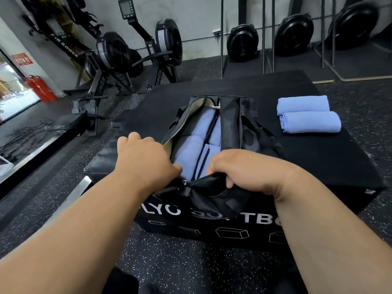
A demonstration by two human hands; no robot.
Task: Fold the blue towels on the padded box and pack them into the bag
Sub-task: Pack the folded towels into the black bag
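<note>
On the black padded box [318, 149], left hand [146, 158] and right hand [244, 166] each curled in a tight grip on the near rim of the open black fabric bag [231, 115], folded blue towels [191, 153] inside between the grips, two rolled blue towels [307, 116] well beyond the right grip

Two black rowing machines [118, 58], red fire extinguishers [41, 88] by the doorway, speckled rubber floor [180, 262]

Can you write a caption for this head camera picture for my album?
Both hands hold open the black bag of blue towels; two folded towels wait on the padded box.
</note>
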